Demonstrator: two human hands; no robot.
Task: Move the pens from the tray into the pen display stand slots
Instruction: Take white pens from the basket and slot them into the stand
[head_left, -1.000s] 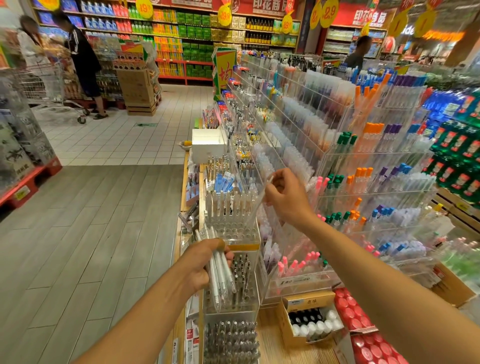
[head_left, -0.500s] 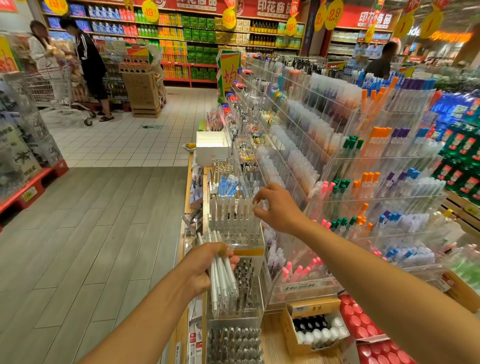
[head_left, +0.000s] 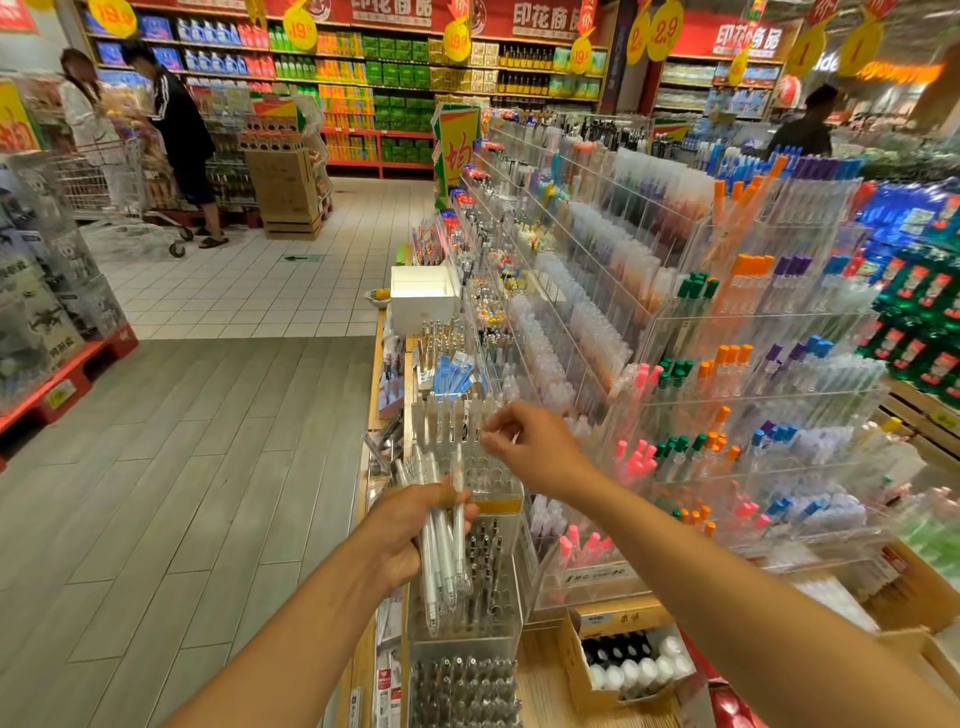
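"19.9" on yellow hanging tag (head_left: 300, 29); "2.9" on another tag (head_left: 665, 31)

Your left hand (head_left: 410, 535) holds a bunch of clear white pens (head_left: 441, 540), tips pointing down, in front of a clear pen stand (head_left: 467, 467) full of little holes. Your right hand (head_left: 535, 447) is above the stand with its fingers curled close together; you can't tell if it pinches anything. A row of white pens (head_left: 452, 415) stands at the back. Pink, green and orange pens (head_left: 675, 457) fill the shelves on your right.
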